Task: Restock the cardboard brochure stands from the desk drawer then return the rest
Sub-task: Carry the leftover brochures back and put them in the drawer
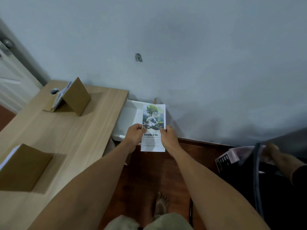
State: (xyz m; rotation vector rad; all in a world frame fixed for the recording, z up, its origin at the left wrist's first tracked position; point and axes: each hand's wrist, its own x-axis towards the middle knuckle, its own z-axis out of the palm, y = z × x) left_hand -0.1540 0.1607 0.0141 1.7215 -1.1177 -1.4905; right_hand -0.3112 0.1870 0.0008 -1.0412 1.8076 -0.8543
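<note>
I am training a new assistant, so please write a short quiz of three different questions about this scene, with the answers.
1. True or false: both hands hold the stack of brochures.
2. Multiple choice: the white drawer is A) closed, B) pulled open, C) lying on the desk.
3. Fill in: the number of cardboard stands on the desk is ____.

Key:
1. True. The left hand and the right hand pinch the stack at its two sides, above the drawer's near end.
2. B.
3. Two: the far stand, with brochures in it, and the near stand.
</note>
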